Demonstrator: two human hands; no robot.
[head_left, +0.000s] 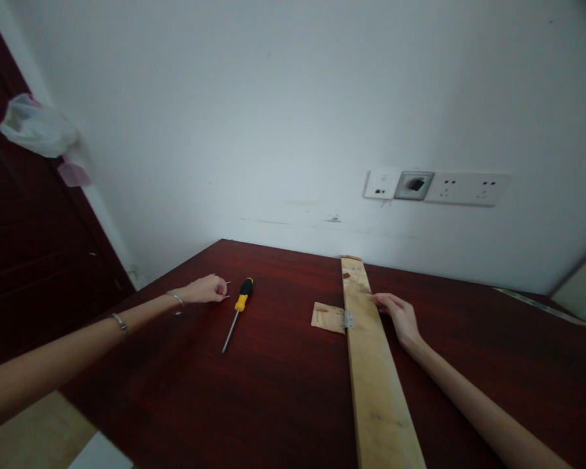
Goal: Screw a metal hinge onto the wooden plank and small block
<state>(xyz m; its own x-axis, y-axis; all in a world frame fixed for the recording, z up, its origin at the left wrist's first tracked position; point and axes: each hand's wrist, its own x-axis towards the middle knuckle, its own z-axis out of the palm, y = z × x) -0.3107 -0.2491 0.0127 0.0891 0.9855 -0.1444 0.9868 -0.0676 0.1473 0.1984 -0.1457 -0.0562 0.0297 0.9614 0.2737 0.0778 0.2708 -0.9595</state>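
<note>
A long pale wooden plank (pixel 378 378) lies on the dark red-brown tabletop (pixel 254 404), stretching towards the wall. A small metal hinge (pixel 348 319) sits at its left edge, joining it to a small wooden piece (pixel 328 317). My right hand (pixel 400 318) is at the plank's right side, fingers drawn together with the tips on its edge. My left hand (pixel 209 288) is closed in a pinch low over the table. Thin metal bits like screws (pixel 228 283) show at its fingertips; whether one is held is unclear. A yellow-and-black screwdriver (pixel 241 303) lies just right of it.
The white wall (pixel 273 130) rises behind the table, with sockets and switches (pixel 461 189) mounted above it. At the left, a white plastic bag (pixel 39 127) hangs by a dark door (pixel 34 221). A patterned strip (pixel 542 306) lies at the table's right back edge.
</note>
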